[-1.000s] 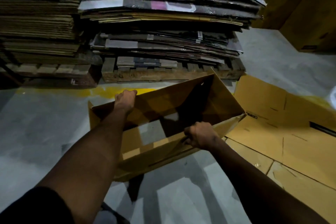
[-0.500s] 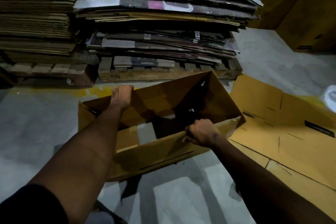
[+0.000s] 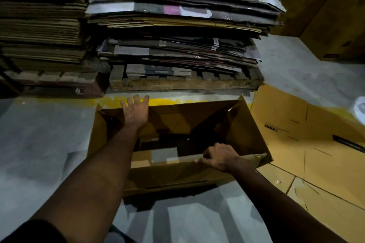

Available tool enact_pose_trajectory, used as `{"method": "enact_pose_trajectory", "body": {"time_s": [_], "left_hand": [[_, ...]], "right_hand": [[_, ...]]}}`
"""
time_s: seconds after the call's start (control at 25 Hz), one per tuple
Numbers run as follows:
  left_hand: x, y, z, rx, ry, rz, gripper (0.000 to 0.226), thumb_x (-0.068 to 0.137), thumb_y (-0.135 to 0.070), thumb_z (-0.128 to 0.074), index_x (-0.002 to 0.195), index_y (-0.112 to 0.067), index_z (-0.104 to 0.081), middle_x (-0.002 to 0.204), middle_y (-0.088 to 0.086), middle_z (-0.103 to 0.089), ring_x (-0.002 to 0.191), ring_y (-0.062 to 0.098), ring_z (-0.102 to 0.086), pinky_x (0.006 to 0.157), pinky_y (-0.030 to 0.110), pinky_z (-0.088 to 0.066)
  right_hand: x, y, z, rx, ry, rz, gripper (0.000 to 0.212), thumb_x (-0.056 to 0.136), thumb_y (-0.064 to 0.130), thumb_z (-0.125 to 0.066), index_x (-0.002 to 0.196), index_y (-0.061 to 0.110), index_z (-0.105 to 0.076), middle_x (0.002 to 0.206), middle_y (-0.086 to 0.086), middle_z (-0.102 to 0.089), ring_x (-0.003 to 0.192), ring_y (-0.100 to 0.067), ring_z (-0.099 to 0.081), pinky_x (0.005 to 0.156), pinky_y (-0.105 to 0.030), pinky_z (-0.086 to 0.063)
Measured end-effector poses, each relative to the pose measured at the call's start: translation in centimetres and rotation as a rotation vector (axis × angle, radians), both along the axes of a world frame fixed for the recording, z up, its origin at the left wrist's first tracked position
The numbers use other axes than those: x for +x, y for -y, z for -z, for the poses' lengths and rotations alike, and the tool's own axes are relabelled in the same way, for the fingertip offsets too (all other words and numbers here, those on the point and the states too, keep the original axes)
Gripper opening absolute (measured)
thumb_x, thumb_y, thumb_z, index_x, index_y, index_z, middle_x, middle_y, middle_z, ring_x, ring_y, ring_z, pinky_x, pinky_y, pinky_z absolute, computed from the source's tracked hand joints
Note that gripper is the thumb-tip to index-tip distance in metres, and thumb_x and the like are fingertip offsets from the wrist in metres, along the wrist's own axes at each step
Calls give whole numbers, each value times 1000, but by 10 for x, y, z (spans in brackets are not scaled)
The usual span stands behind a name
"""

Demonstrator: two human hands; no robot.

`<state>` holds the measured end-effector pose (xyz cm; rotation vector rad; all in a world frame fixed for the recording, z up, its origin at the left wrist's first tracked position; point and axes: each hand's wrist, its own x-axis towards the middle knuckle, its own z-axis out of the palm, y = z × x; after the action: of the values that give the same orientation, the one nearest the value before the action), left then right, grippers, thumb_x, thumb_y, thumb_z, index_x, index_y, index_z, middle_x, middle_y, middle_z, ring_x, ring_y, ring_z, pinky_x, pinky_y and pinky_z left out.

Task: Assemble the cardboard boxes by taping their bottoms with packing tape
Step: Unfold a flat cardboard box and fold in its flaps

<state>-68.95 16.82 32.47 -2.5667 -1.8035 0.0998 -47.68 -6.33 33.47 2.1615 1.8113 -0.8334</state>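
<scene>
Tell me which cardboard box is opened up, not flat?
The box that the right hand grips: its walls stand open. The flattened box beside it lies on the floor.

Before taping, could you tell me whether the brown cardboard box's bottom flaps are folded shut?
Open: grey floor shows through the brown cardboard box.

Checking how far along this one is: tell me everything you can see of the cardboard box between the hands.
The cardboard box is tan corrugated board, opened into a rectangular shell on the grey floor, top open. Floor shows through a gap between its bottom flaps; no tape visible. The left hand rests open on the far rim; the right hand grips the near rim.
</scene>
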Motion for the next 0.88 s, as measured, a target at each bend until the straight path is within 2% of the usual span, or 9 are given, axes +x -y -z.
{"method": "enact_pose_trajectory", "body": {"time_s": [0.08,0.12,0.28,0.36,0.48,0.56,0.68,0.76,0.88], "left_hand": [[-12,4,-9,77,30,-105,46,89,-24,-61,129,-18,-40,128,18,-43,114,38,-46,94,55,-39],[-20,5,-13,89,53,-151,41,90,-25,-61,125,-16,-42,124,19,-45,111,38,-48,89,52,-42],[-39,1,-17,-97,180,-157,24,97,-30,-51,111,-10,-57,112,18,-60,103,35,-58,83,43,-49],[-39,6,-17,-131,209,-102,25,98,-30,-50,113,-12,-57,114,16,-59,105,33,-57,85,45,-50],[-30,16,-18,-72,139,4,41,96,-30,-52,134,-15,-44,136,15,-45,122,34,-44,96,49,-41],[-21,16,-17,-103,43,88,57,94,-31,-56,145,-19,-33,152,13,-27,133,36,-33,102,54,-35],[-1,1,-6,-225,-47,102,73,94,-36,-56,153,-22,-16,162,8,-4,144,38,-12,111,62,-23],[13,-13,-3,-289,-68,79,75,95,-40,-53,154,-22,-10,162,7,3,146,40,-4,112,64,-18],[23,-26,-1,-319,-80,61,70,96,-43,-49,154,-23,-13,162,7,5,146,41,-3,113,64,-14]], "right_hand": [[0,1,-6,-63,-186,187,63,91,72,-37,106,19,-67,92,2,-66,85,-16,-62,81,-35,-49],[0,3,-7,-94,-211,228,60,92,70,-39,105,18,-67,92,2,-67,83,-15,-63,80,-35,-50],[5,23,3,-2,61,142,37,93,55,-53,116,26,-58,102,2,-58,91,-13,-55,75,-31,-47],[9,32,10,83,114,160,38,92,51,-54,123,29,-54,117,0,-58,105,-17,-54,85,-34,-50],[15,39,18,246,298,129,54,92,51,-52,140,30,-41,150,-6,-37,135,-28,-35,106,-46,-37],[19,37,19,282,350,158,64,91,53,-53,148,32,-32,161,-10,-19,145,-34,-18,116,-52,-23],[27,36,27,271,420,214,76,87,58,-55,152,32,-26,163,-17,-6,148,-43,-4,117,-58,-7],[33,39,35,324,466,259,79,84,57,-57,152,30,-29,162,-21,-8,146,-49,-5,116,-61,-6],[37,45,38,335,457,347,78,88,51,-53,155,28,-20,162,-22,-3,144,-51,-8,116,-60,-11]]}}
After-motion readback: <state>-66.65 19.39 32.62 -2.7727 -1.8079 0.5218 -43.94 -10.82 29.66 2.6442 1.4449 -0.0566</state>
